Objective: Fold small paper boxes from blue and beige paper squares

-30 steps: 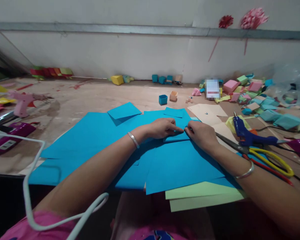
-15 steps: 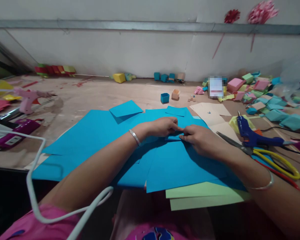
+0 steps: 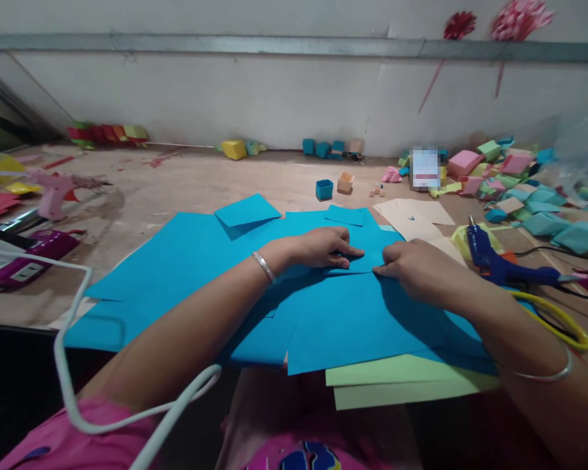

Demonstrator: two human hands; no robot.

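A piece of blue paper (image 3: 355,264) with a folded edge lies on the larger blue sheets (image 3: 353,320). My left hand (image 3: 326,248) rests on its left part, index finger stretched out and thumb spread, pressing it down. At the right end of the fold is my right hand (image 3: 414,269), its fingers curled together with the tips against the paper edge. How much paper sits between those fingertips is hard to see. Two smaller blue pieces, a rectangle (image 3: 247,212) and a strip (image 3: 345,215), lie beyond my hands.
A blue glue gun (image 3: 494,258) and yellow-handled scissors (image 3: 563,320) lie to the right, near heaped paper shapes (image 3: 534,202). Small blue (image 3: 324,190) and peach (image 3: 345,183) paper boxes stand behind. At left are a pink glue gun (image 3: 53,196) and a white cable (image 3: 61,359). Green sheets (image 3: 396,385) overhang the front edge.
My right hand has slid right along the fold, away from my left hand. My left index finger now stretches out over the paper. The scissor blades are now covered by my right arm.
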